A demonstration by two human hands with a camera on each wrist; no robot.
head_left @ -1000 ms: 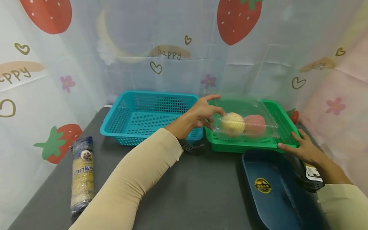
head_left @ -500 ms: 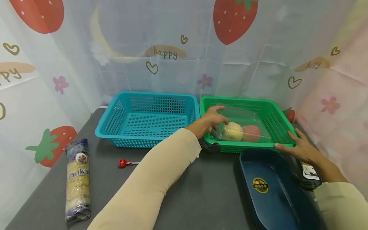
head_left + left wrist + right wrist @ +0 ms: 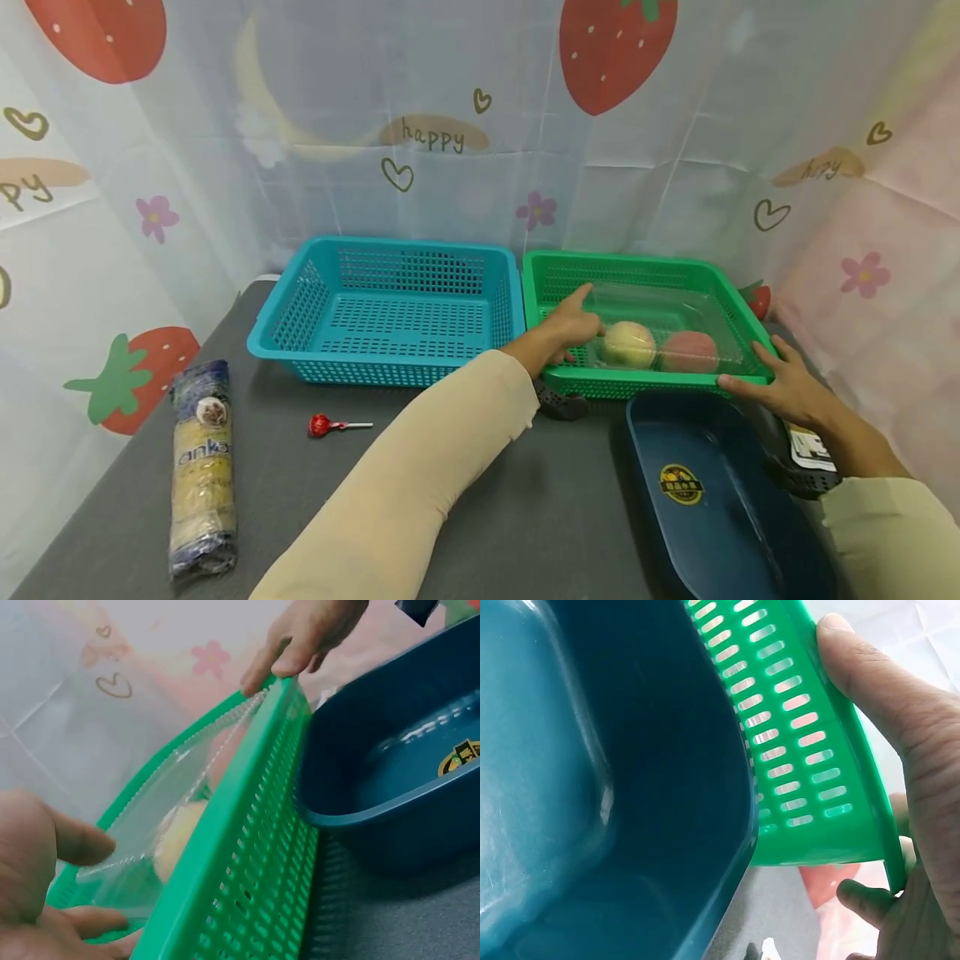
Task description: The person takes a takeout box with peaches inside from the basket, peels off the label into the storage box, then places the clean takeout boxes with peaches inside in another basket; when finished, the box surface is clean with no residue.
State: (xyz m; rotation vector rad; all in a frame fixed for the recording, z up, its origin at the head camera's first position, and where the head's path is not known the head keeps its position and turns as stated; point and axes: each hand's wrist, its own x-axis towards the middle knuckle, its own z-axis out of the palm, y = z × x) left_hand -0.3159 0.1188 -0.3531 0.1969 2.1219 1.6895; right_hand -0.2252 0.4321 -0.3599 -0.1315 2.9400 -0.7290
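A green perforated basket stands at the right back of the table. Inside it lies a clear plastic box with a pale yellow round thing and a pink round thing. My left hand is at the box's left end, and the left wrist view shows its thumb and fingers spread apart beside the clear plastic. My right hand grips the basket's front right corner, thumb on the rim and fingers curled beneath it in the right wrist view.
A turquoise basket stands close left of the green one. A dark blue basin sits in front of the green basket. A red lollipop and a long wrapped pack lie at left. A printed curtain hangs behind.
The clear box, held tilted above the green basket by my left hand, has come down into it and shifted right. My left fingers have loosened from it. My right hand stays at the corner.
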